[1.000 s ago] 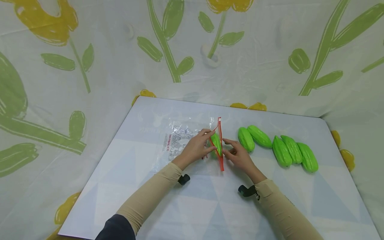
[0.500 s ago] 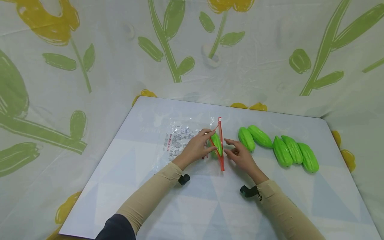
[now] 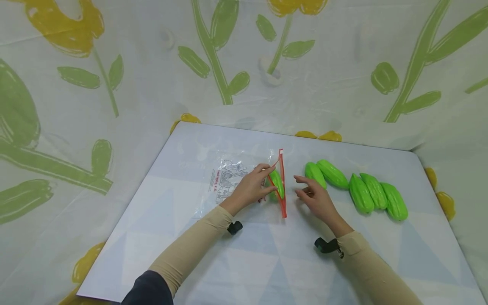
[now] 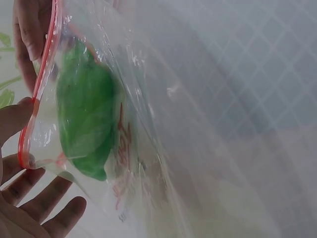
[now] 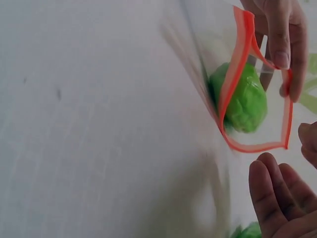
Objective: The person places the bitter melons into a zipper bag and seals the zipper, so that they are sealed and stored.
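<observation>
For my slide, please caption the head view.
Left hand holds zip bag open, one green gourd inside.

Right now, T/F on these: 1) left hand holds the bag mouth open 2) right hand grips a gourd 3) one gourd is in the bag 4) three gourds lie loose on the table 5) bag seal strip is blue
1) The left hand holds the zip bag open at its mouth: true.
2) False: the right hand is empty, apart from the bag.
3) One green gourd sits inside: true.
4) False: five loose gourds lie on the table.
5) False: the seal strip is red.
</observation>
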Demonstrator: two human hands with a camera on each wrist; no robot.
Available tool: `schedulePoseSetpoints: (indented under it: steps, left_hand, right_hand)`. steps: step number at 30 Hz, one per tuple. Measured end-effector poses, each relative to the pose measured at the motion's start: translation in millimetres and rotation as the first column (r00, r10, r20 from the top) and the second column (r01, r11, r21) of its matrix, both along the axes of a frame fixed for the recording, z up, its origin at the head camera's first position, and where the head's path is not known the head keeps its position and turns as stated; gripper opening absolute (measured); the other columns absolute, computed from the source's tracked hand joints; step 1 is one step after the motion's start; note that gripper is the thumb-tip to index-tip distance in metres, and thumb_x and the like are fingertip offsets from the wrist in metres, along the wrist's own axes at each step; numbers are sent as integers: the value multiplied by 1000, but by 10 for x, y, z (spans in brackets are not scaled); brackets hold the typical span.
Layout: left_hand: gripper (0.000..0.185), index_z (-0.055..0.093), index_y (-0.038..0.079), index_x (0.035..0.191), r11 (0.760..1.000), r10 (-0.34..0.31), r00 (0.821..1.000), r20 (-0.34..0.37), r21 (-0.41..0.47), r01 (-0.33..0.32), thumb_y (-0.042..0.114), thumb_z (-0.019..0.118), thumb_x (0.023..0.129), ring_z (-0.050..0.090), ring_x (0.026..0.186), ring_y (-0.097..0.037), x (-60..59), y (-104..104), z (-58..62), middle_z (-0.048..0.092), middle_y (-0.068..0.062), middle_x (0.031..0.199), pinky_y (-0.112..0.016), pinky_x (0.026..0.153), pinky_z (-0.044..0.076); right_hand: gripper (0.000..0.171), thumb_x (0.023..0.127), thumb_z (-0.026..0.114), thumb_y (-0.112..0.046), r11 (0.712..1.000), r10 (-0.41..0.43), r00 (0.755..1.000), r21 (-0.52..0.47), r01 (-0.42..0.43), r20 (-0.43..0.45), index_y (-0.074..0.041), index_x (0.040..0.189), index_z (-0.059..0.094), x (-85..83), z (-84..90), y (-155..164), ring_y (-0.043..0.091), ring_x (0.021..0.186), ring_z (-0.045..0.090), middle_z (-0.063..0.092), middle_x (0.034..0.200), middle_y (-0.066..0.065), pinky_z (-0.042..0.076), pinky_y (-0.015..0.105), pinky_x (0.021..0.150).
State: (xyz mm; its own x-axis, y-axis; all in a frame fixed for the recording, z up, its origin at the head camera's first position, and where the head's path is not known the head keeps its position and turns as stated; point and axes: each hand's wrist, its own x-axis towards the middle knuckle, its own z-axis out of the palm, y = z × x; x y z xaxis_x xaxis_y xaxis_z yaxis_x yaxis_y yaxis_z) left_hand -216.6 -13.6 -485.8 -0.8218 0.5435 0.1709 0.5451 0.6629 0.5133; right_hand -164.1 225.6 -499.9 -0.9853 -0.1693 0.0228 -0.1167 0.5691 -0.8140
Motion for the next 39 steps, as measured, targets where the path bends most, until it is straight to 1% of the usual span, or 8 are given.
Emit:
schedulePoseSetpoints:
  steps: [6,10,15,21,27,30,34,39]
  left_hand:
    - [69,41,15,141,1000,-4,1000,-25,-15,3,43,66,83,53,77,-9,1,4,5,42,3,133,-21,73,47]
    - [69,41,14,141,1000,-7,999,-33,-12,6,43,66,83,51,76,-9,-1,2,0,42,3,133,-21,72,46]
    - [69,41,14,141,1000,-9,999,-34,-11,9,44,65,84,52,76,-9,-10,3,-15,42,3,132,-20,71,46]
    - [70,41,14,141,1000,-10,999,-31,2,10,43,66,83,54,81,-12,-17,7,-25,42,2,133,-21,74,47]
    - [70,42,14,141,1000,-4,1000,-15,2,4,44,67,83,53,83,-12,-15,9,-29,42,2,133,-21,75,47]
    - [70,42,14,141,1000,-4,1000,-11,3,4,45,66,83,54,83,-13,-15,7,-32,42,2,134,-21,74,47]
    - [70,42,14,141,1000,-4,1000,-15,5,4,45,66,83,54,84,-13,-13,8,-33,42,2,133,-20,75,48]
    - [70,41,15,141,1000,-4,1000,-9,5,4,45,66,83,53,84,-12,-13,9,-35,41,2,134,-20,74,47]
  right_hand:
    - [46,92,59,-23,1000,-6,999,3,6,-52,-20,136,47,23,20,106,20,85,63,53,128,9,53,29,64]
    - [45,93,58,-27,1000,-19,997,11,20,-69,-24,136,47,22,10,175,19,85,63,53,127,8,53,27,65]
    - [42,92,59,-26,999,-41,992,18,44,-115,-24,133,50,30,26,261,16,83,62,57,123,7,52,25,64]
    - [38,91,60,-21,997,-73,976,6,76,-205,-16,128,55,21,39,373,14,88,60,60,119,3,49,17,69]
    - [36,90,61,-19,991,-129,951,6,137,-281,-14,126,57,16,24,458,11,91,58,60,120,3,46,13,71]
    - [36,89,63,-17,986,-160,940,-7,166,-300,-13,125,59,21,32,469,16,93,57,58,119,4,46,19,73]
    - [37,87,66,-14,979,-189,931,17,205,-311,-11,123,60,20,49,465,24,99,56,56,118,9,46,35,77]
    - [38,86,66,-13,973,-209,938,33,226,-278,-8,123,60,11,32,469,32,109,53,52,124,14,46,47,83]
